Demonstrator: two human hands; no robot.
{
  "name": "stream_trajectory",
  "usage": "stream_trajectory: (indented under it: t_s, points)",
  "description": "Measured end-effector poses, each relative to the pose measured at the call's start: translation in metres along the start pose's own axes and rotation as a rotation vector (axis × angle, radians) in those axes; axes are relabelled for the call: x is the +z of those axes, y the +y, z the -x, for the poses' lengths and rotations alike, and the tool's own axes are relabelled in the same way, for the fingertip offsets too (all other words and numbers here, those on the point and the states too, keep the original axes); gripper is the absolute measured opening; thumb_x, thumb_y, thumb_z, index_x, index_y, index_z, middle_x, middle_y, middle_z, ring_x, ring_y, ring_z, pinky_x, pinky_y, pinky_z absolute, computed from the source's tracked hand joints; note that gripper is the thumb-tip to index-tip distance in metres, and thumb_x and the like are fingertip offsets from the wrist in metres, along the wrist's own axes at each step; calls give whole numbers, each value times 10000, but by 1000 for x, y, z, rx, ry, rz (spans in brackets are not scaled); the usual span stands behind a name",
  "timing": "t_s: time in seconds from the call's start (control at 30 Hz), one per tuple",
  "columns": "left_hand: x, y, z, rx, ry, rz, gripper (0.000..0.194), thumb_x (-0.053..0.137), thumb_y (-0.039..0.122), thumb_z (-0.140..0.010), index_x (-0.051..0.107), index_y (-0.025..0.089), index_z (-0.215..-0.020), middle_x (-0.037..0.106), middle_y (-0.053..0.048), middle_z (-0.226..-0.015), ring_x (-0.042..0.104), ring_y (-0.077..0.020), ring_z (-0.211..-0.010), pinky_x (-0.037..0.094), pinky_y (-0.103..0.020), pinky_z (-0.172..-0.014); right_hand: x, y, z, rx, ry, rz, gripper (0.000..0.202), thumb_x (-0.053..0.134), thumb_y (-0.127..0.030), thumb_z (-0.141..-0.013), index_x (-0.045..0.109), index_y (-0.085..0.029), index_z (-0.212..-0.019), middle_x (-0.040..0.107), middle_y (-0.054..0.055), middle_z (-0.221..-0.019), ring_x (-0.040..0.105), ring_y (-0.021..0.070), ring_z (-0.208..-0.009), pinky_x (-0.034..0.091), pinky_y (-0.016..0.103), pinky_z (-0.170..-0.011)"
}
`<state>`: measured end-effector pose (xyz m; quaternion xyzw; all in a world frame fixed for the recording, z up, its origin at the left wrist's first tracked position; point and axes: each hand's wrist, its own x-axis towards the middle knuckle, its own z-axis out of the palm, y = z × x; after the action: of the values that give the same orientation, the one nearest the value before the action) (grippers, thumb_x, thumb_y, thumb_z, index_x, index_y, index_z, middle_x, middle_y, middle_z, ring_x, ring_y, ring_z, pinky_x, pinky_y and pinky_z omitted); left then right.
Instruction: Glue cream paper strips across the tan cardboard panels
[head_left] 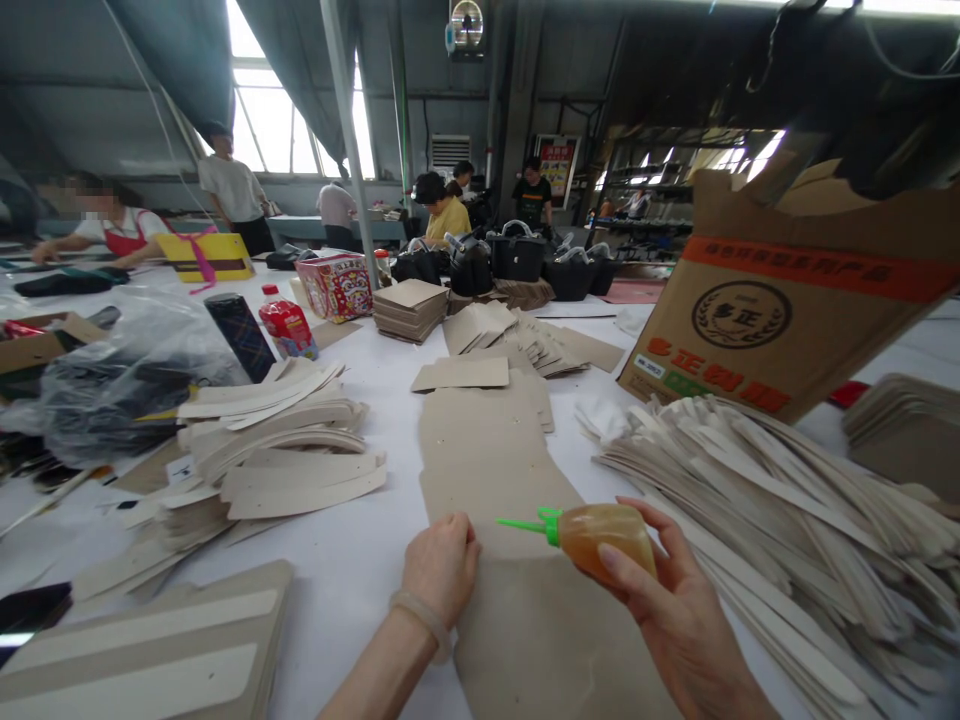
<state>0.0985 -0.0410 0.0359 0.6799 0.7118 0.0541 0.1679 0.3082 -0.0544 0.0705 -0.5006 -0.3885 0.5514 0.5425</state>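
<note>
My right hand (675, 610) holds a small amber glue bottle (600, 535) with a green nozzle that points left. My left hand (441, 566) is closed into a fist and rests on the near end of a long grey-brown cardboard piece (487, 460) lying flat on the white table (360, 560). The nozzle tip hovers just right of my left hand, a little above the cardboard.
Stacks of curved cardboard strips (285, 440) lie at left, a heap of long thin strips (787, 500) at right. A large brown carton (780, 310) stands at right. Flat boards (150, 650) sit near left. A plastic bag (120, 380), bottles and black handbags (517, 260) lie farther back. Other people work behind.
</note>
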Motion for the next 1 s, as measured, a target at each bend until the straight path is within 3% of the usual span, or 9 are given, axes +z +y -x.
stream_trajectory:
  t_s: [0.13,0.3,0.4,0.47,0.7,0.87,1.0]
  points:
    - [-10,-4,9,-5,-16,-77,192,336,212,-883,527,190,-879,641,-39,-912,608,-174,-848,400,-270,-686,1,0,1,-10,-8,18,599,728,-398,-667,433,-270,-1173,677,43,-969,638,260,-912,461,465,-872]
    - [-29,-29,59,-38,-99,-193,337,316,-12,-768,551,163,-934,632,-60,-908,602,-194,-834,405,-306,-714,-4,10,3,-49,-70,143,606,712,-385,-681,417,-272,-1199,665,44,-987,641,251,-881,492,411,-815]
    - [-33,-48,91,-40,-174,-283,539,310,-98,-657,575,191,-1027,615,-66,-1094,570,-212,-975,411,-356,-811,-3,17,6,-97,-100,246,602,731,-353,-651,443,-267,-1172,659,36,-980,638,239,-878,505,350,-788]
    - [-30,-53,102,-2,-181,-289,591,313,-85,-669,564,219,-1110,542,-59,-1264,528,-231,-1080,411,-387,-868,0,20,9,-129,-95,320,606,745,-332,-622,464,-265,-1154,648,32,-997,635,237,-887,510,326,-782]
    - [0,-30,87,256,-203,-57,464,373,88,-808,526,278,-1203,503,11,-1336,497,-219,-1151,410,-351,-954,7,31,14,-209,-121,532,581,724,-337,-628,489,-272,-1155,600,39,-1104,602,246,-974,499,336,-842]
    - [19,-27,81,272,-164,16,417,468,167,-795,533,258,-1197,539,0,-1299,526,-226,-1105,426,-350,-944,10,38,12,-328,-158,628,546,700,-302,-661,489,-275,-1164,591,30,-1140,582,232,-1022,470,319,-894]
    - [31,-35,83,285,-38,13,446,531,139,-739,545,274,-1164,561,-5,-1267,544,-213,-1082,451,-323,-908,15,41,9,-351,-193,679,546,685,-303,-684,463,-279,-1182,588,24,-1134,577,223,-1025,470,315,-895]
